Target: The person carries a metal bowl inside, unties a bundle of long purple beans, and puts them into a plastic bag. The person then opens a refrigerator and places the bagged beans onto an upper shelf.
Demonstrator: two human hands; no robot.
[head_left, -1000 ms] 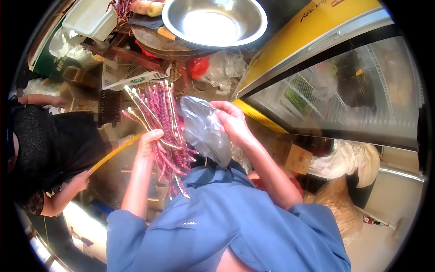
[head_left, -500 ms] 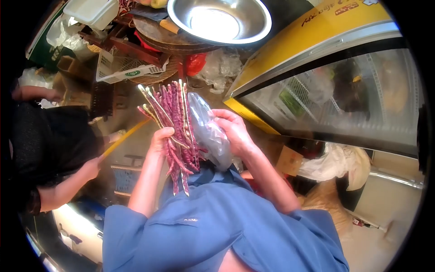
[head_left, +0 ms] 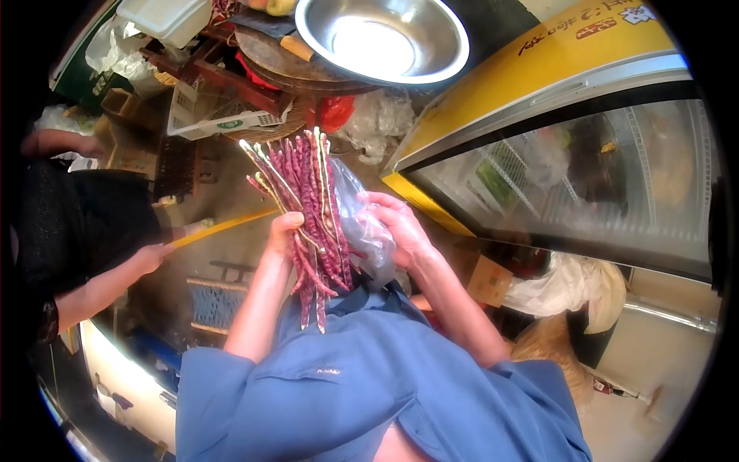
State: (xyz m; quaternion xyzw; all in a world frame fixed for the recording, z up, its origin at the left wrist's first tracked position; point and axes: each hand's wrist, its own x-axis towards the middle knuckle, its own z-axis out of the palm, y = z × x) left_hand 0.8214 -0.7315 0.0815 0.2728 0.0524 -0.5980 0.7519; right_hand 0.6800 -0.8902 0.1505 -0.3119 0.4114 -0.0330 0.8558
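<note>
A bundle of long purple beans (head_left: 312, 192), mottled and with some pale greenish ones at its left, stands roughly upright in front of my chest. My left hand (head_left: 286, 235) is closed around it from the left, thumb across the front; the other fingers are hidden behind the beans. On the right, a thin translucent plastic bag (head_left: 366, 231) hangs right beside the bundle, partly behind it. My right hand (head_left: 396, 227) pinches the bag at its upper right side.
A steel basin (head_left: 381, 38) and a knife (head_left: 269, 27) rest on a round wooden board (head_left: 273, 58) ahead. To the right stands a glass-door fridge (head_left: 570, 154). At left, another person's hand (head_left: 150, 258) holds a yellow stick (head_left: 223, 227). A small stool (head_left: 219, 300) stands below.
The beans and both hands have shifted slightly right in view. The other person's yellow stick now reaches further right, near my left hand. My hold on beans and bag stays the same.
</note>
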